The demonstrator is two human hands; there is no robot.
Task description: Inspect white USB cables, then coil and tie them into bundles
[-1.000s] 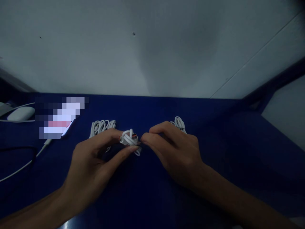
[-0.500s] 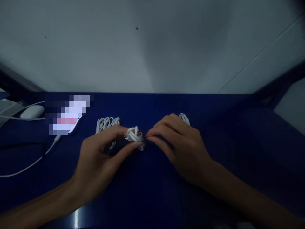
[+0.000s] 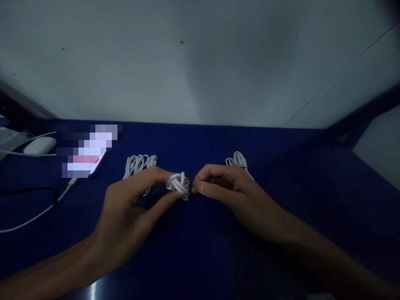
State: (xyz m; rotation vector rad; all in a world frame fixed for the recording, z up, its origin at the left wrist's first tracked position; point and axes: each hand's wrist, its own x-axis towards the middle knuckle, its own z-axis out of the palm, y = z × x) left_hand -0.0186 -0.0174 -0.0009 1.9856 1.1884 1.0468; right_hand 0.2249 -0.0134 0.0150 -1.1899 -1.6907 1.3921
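Observation:
My left hand (image 3: 131,216) pinches a coiled white USB cable (image 3: 179,182) between thumb and forefinger. Orange shows inside the connectors at both ends of the bundle. Close on its right side, my right hand (image 3: 231,187) has thumb and forefinger pressed together on a thin dark tie (image 3: 191,189) at the cable; most of the tie is hidden by the fingertips. Behind my left hand lies a bundle of white cables (image 3: 139,162), partly covered by it. Another white cable coil (image 3: 238,159) rests just beyond my right hand.
A lit phone (image 3: 96,160), partly blurred out, lies at the left with a white charging cable (image 3: 43,216) plugged in. Farther left are a white rounded case (image 3: 40,146) and a pale box (image 3: 9,139). A grey wall (image 3: 200,62) rises behind the blue tabletop (image 3: 187,258).
My right hand has turned and lowered, its fingers now curled tighter. More of the coil behind it shows. The held cable sits slightly lower and to the right.

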